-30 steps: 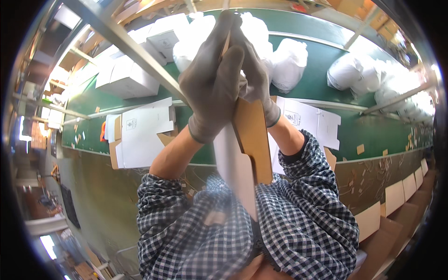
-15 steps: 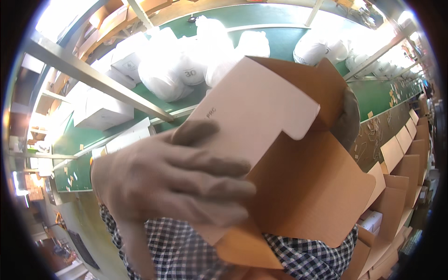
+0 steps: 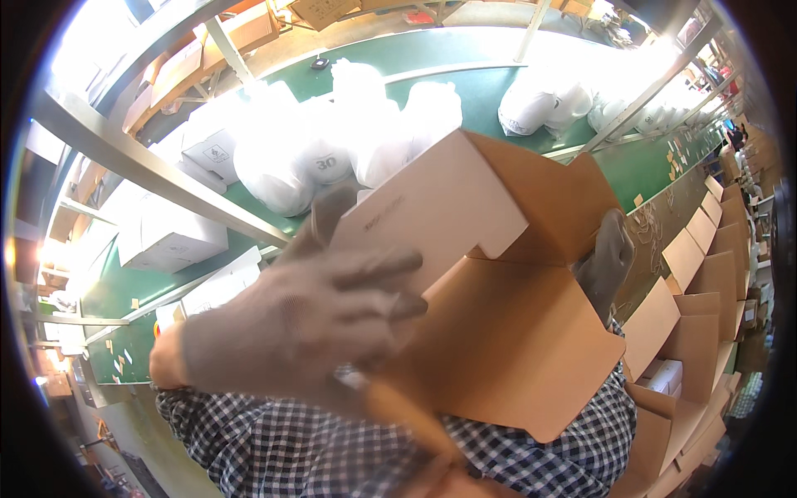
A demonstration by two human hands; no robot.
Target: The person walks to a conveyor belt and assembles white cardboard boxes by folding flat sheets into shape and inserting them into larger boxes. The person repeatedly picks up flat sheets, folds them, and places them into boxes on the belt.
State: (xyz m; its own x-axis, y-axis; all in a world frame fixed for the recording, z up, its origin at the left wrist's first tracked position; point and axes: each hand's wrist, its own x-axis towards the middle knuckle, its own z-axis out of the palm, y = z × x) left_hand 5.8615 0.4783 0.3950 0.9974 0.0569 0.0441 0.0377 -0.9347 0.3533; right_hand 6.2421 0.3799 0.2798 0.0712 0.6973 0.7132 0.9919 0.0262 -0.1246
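Note:
A cardboard box [image 3: 506, 340], white outside and brown inside, is tilted in front of my body with its flaps unfolded. Across its white left side lies my left hand [image 3: 307, 307] in a grey glove, fingers spread and somewhat blurred; whether they press on the cardboard cannot be made out. At the far right edge of the box, my right hand [image 3: 608, 257], also gloved in grey, grips the cardboard. Part of that hand is hidden behind the box. A brown flap at the lower edge is smeared by motion.
Beyond the box runs a green conveyor [image 3: 477, 87] with several white plastic-wrapped bundles [image 3: 328, 158] and a white box [image 3: 170, 236]. A metal rail [image 3: 158, 174] crosses at left. Open brown cartons [image 3: 697, 332] line the right side, one with small white boxes [image 3: 662, 376] inside.
The box has turned slightly and shifted down and left in view. My left hand's fingers have drawn back a little and its thumb has lifted. My right hand shows more at the right edge.

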